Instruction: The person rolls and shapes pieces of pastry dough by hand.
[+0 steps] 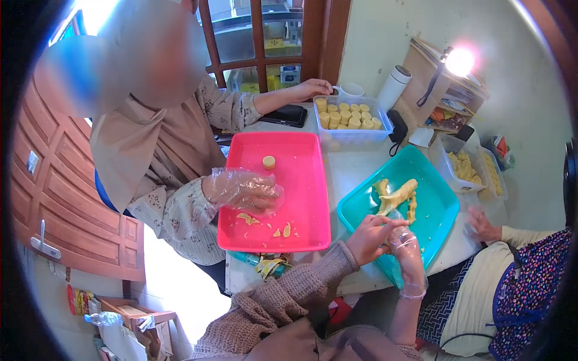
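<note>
My left hand (372, 238), bare with a knitted sleeve, meets my right hand (406, 248) over the near edge of the teal tray (435, 212). The left fingers are closed in a pinch at the clear plastic glove (412, 263) on my right hand. Inside the glove the right fingers point away from me, partly covered by the left ones; I see nothing held in them. Just beyond the fingertips, a lump of yellow dough (397, 195) in long uneven pieces lies in the teal tray, with small crumbs around it.
Left, a co-worker's gloved hand (245, 191) is over a pink tray (310, 225) holding one round dough piece (268, 162) and scraps. Behind stand a tub (355, 142) of dough rounds, a mug (351, 90) and a white bottle (394, 87). Another person's hand (481, 226) is right.
</note>
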`<state>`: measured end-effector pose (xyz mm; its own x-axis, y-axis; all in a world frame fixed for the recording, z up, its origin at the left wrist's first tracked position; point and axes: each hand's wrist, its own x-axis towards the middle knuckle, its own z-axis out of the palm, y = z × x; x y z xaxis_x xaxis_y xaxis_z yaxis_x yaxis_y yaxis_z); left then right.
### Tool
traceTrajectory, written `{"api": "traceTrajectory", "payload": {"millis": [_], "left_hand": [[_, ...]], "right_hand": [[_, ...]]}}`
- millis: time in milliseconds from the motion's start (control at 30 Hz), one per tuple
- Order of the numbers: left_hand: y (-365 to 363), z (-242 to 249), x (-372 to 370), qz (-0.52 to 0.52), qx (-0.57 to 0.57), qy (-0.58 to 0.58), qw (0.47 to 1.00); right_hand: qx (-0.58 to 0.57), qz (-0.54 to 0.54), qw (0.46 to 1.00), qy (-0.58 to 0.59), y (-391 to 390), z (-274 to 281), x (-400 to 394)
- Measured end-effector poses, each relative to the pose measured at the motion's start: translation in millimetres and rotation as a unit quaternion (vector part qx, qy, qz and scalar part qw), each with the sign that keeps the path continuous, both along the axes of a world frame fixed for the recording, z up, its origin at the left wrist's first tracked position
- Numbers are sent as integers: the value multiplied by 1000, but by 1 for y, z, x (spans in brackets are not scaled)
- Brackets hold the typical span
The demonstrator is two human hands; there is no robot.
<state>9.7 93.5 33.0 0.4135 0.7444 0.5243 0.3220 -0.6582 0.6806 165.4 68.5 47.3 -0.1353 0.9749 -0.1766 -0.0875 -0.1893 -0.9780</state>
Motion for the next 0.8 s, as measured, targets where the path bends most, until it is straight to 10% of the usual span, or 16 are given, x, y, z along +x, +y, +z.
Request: {"api": "traceTrajectory", "payload": {"millis": [800], "left_hand": [[-2,-6,5,-17,6,5,1000]], "right_hand": [[-8,15,999,44,-3,-11,14]]}}
